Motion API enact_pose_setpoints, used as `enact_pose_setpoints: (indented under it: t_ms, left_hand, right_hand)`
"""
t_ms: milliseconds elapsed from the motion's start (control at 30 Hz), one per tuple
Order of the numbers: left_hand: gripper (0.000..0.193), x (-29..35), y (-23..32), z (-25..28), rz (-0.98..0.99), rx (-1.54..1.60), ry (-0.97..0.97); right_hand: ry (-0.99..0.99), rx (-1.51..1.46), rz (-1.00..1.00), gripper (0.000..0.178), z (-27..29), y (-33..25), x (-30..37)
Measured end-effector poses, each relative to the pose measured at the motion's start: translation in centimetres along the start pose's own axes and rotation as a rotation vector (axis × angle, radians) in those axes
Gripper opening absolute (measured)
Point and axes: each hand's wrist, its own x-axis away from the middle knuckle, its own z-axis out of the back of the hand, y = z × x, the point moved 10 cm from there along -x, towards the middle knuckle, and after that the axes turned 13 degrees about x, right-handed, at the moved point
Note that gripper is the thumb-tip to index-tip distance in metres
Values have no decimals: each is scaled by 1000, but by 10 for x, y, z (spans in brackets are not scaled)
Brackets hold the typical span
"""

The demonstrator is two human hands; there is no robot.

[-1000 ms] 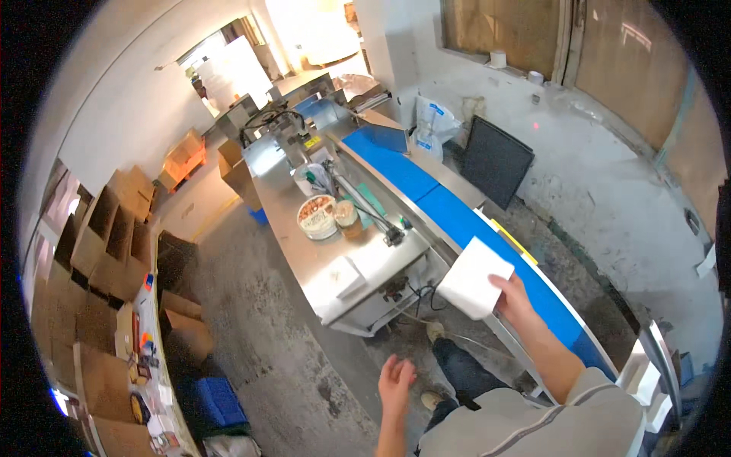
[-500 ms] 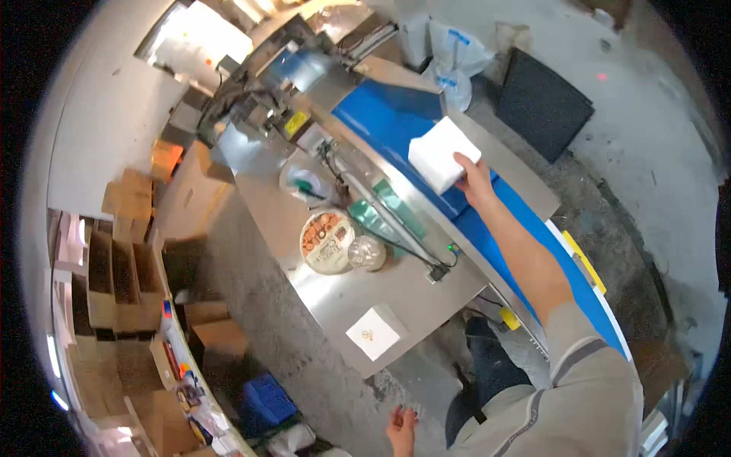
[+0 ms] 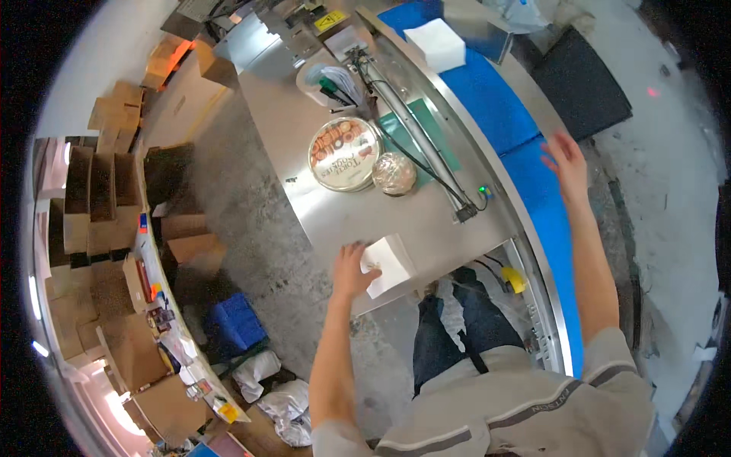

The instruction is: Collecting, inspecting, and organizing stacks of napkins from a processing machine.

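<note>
A small white box [image 3: 394, 264] sits near the close corner of the metal worktop. My left hand [image 3: 355, 271] is at its left side, thumb over the top, fingers spread; it overlaps the box, and firm contact is hard to judge. Above the outer edge of the blue conveyor belt [image 3: 495, 107] is my right hand [image 3: 567, 164], its fingers apart and nothing in them. Farther along that belt rests a second white box [image 3: 437, 44], well away from my right hand.
A round cookie tin [image 3: 345, 154], a clear-wrapped round item [image 3: 394, 174] and a holder with pens [image 3: 331, 85] stand on the worktop. A metal bar [image 3: 415, 137] with cables runs beside the belt. A blue bin [image 3: 238, 321] and cardboard boxes [image 3: 114, 202] are at left.
My right hand has let go of the white box on the belt and drawn back. My left hand has come up to the box on the worktop. The view has shifted.
</note>
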Motion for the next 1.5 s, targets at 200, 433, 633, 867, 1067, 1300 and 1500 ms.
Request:
enact_pose_setpoints:
  t_ms: [200, 433, 633, 867, 1067, 1300, 1500]
  left_hand:
    - [62, 8, 15, -1, -22, 97, 109]
    - [39, 33, 26, 15, 6, 30, 106]
    - [39, 89, 75, 33, -28, 255, 52]
    - [42, 165, 239, 29, -345, 453, -342]
    - [59, 212, 351, -37, -302, 898, -568]
    - [51, 355, 462, -233, 48, 1361, -1004]
    - [50, 502, 545, -360, -97, 1105, -1078]
  right_hand:
    - [55, 232, 16, 49, 82, -6, 134]
    - [117, 215, -10, 43, 82, -7, 267]
    - [-69, 341, -39, 40, 38, -4, 352]
    - [-479, 345, 271, 84, -50, -109, 425]
    - [-250, -65, -15, 42, 61, -70, 483]
    - [285, -481, -151, 46, 257, 2, 617]
    - [623, -537, -42, 45, 396, 68, 759]
